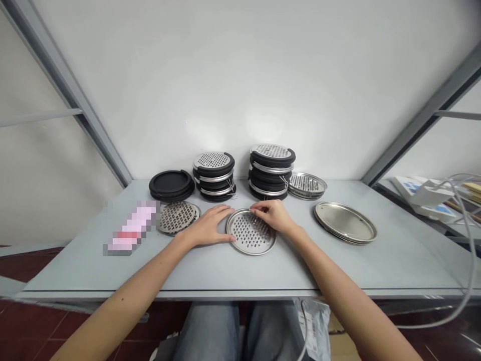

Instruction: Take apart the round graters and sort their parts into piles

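A round perforated metal disc (248, 235) lies on the grey table (233, 271) straight in front of me. My left hand (210, 228) rests flat beside its left rim, fingers stretched out and touching the edge. My right hand (272, 214) is at the disc's far rim with fingers curled in a pinch, on the rim or on a small wire piece there; I cannot make out which. A second perforated disc (177, 216) lies just left of my left hand.
At the back stand a pile of black rubber rings (171, 184), two stacks of black-rimmed perforated discs (214, 175) (271, 170), and more loose perforated discs (307, 184). Plain metal trays (344, 221) lie at the right. A blurred pink object (131, 228) sits at the left. Cables (466, 210) hang far right.
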Demonstrator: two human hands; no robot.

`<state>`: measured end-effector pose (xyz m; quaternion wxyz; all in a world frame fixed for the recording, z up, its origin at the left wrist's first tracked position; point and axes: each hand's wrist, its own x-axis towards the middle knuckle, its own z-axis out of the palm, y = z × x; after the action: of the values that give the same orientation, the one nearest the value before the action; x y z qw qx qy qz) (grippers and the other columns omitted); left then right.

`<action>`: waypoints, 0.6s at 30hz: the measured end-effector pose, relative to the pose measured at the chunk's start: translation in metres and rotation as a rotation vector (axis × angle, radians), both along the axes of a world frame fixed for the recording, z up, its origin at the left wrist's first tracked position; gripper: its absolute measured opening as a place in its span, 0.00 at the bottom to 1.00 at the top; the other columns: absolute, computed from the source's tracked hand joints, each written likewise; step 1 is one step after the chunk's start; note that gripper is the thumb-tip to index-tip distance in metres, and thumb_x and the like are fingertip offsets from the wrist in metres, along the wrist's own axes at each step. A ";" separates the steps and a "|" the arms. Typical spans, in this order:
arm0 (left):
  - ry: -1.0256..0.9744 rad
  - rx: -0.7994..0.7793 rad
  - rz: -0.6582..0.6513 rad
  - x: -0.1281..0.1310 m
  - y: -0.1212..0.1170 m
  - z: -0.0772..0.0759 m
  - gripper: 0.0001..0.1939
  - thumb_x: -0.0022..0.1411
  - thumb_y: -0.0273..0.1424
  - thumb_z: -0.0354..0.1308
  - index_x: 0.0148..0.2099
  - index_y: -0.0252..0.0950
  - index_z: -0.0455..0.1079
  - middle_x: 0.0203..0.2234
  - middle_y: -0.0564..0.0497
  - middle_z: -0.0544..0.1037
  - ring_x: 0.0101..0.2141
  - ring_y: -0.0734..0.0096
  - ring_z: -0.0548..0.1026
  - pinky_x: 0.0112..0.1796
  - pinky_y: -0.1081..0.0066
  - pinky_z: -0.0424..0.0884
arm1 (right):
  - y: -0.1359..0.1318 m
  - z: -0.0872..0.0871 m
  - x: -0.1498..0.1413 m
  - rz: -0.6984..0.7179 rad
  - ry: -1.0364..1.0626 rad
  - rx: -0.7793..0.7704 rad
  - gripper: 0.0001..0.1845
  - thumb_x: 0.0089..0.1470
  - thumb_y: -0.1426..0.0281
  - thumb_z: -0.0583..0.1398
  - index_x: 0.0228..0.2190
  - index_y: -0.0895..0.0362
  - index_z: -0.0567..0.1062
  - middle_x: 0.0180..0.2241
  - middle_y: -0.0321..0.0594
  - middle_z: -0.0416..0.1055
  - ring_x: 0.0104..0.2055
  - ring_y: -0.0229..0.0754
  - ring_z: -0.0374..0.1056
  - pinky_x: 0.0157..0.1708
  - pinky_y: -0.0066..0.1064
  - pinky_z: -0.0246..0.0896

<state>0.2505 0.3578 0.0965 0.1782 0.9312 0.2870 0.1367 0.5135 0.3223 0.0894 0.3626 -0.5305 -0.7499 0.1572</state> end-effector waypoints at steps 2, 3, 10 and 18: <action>-0.069 0.048 0.039 0.001 0.002 -0.001 0.35 0.60 0.50 0.56 0.64 0.39 0.58 0.61 0.43 0.62 0.61 0.55 0.59 0.60 0.56 0.57 | 0.004 -0.001 -0.003 -0.058 -0.031 0.043 0.09 0.55 0.68 0.59 0.31 0.57 0.80 0.29 0.38 0.78 0.28 0.37 0.68 0.32 0.28 0.60; -0.103 0.076 0.053 0.002 0.002 -0.001 0.29 0.64 0.47 0.53 0.62 0.38 0.60 0.59 0.43 0.64 0.60 0.57 0.61 0.59 0.57 0.58 | 0.006 -0.001 -0.003 -0.084 -0.044 0.059 0.09 0.54 0.68 0.59 0.30 0.57 0.80 0.28 0.38 0.78 0.27 0.37 0.68 0.32 0.28 0.60; -0.084 0.108 -0.047 0.012 -0.010 -0.004 0.44 0.56 0.52 0.59 0.67 0.34 0.52 0.64 0.40 0.57 0.62 0.52 0.56 0.61 0.55 0.55 | 0.018 0.000 0.001 -0.060 -0.009 0.013 0.08 0.53 0.68 0.60 0.30 0.59 0.79 0.27 0.38 0.77 0.28 0.38 0.68 0.32 0.27 0.60; 0.093 0.070 -0.084 0.011 -0.011 -0.006 0.49 0.59 0.56 0.51 0.70 0.30 0.40 0.67 0.38 0.46 0.66 0.54 0.45 0.64 0.56 0.46 | 0.029 0.000 0.000 -0.083 -0.163 0.042 0.08 0.54 0.71 0.59 0.31 0.57 0.79 0.28 0.38 0.77 0.29 0.38 0.68 0.33 0.27 0.57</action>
<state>0.2616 0.3468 0.0909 0.1375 0.9534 0.2508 0.0957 0.5134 0.3515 0.0893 0.3177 -0.5645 -0.7573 0.0826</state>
